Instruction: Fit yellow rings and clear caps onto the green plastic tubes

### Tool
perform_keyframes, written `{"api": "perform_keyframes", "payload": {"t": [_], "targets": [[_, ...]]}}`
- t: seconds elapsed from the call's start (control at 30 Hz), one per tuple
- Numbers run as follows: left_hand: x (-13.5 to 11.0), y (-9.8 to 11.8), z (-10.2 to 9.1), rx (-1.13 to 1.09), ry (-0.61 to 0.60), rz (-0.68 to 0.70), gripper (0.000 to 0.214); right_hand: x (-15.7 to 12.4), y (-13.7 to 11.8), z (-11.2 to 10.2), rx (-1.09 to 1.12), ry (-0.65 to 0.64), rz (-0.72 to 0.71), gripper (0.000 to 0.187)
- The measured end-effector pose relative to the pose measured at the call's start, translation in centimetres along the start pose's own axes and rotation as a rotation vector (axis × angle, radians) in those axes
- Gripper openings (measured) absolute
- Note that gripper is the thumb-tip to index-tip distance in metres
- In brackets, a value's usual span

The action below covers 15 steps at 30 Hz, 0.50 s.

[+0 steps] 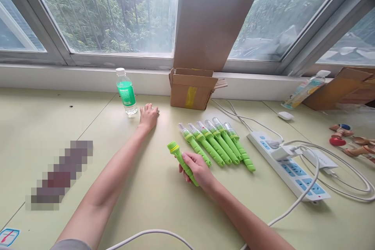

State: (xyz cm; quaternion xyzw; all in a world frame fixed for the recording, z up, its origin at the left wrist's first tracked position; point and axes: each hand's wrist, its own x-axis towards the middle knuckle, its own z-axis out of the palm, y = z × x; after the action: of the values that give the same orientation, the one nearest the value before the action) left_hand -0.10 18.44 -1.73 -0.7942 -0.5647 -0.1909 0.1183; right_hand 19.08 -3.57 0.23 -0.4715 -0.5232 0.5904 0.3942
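My right hand (197, 168) is closed around a green plastic stick (175, 149) with a ridged, threaded top and a yellow ring; no clear cap sits on this one. It is held tilted above the table. To its right lie several similar green sticks (215, 146), side by side, each with a clear cap at the far end. My left hand (149, 116) rests far forward on the table, fingers curled down. Something small and pale shows at its fingertips, too hidden to name. Just left of it stands a water bottle (126, 93) with a green label.
An opened cardboard box (191, 90) stands against the window ledge. On the right are a white power strip (288, 168) with cables, a small white case (285, 116), a leaning bottle (306, 90) and wooden toys (340, 134). A white cable (152, 231) crosses the front. A blurred patch covers the left.
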Motion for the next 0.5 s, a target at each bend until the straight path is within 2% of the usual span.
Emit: {"api": "perform_keyframes", "payload": {"t": [0.17, 0.33, 0.5], "targets": [[0.2, 0.0, -0.7, -0.017, -0.007, 0.119, 0.028, 0.2, 0.0, -0.1, -0.032, -0.013, -0.038, 0.032], [-0.1, 0.7, -1.2, 0.022, 0.007, 0.29, 0.03, 0.3, 0.2, 0.2, -0.041, 0.03, -0.05, 0.042], [-0.8, 2.3, -2.0, -0.01, 0.061, 0.457, 0.034, 0.4, 0.5, 0.7, -0.03, 0.084, -0.09, 0.048]]}}
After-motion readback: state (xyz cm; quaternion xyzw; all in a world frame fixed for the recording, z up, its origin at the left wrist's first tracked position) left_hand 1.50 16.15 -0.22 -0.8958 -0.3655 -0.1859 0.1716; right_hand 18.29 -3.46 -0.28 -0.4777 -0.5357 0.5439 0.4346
